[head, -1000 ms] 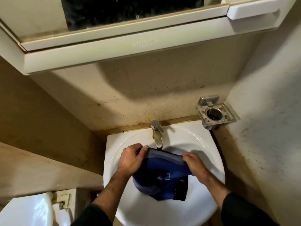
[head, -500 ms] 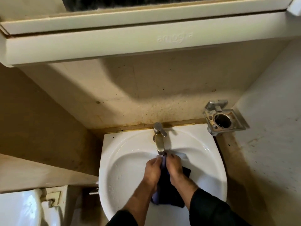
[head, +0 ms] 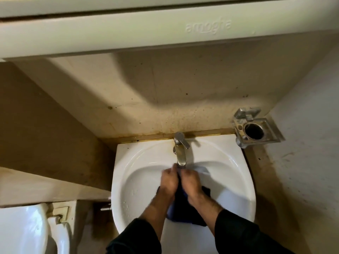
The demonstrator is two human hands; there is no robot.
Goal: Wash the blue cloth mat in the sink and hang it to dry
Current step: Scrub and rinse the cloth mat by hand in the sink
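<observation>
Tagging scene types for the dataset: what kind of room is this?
Most likely a small home bathroom. A white ceramic wall basin with a chrome single-lever tap sits below a cream cabinet, a white toilet cistern stands beside it, and a chrome wall-mounted tumbler holder hangs nearby.

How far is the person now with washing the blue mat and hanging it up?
Done: the blue cloth mat is in the white sink, bunched below the faucet. In hand: the left hand and the right hand grip it close together under the spout, apparently scrubbing; running water cannot be made out. Left: finishing the wash, wringing, and hanging it to dry; no hanging place is in view.
</observation>
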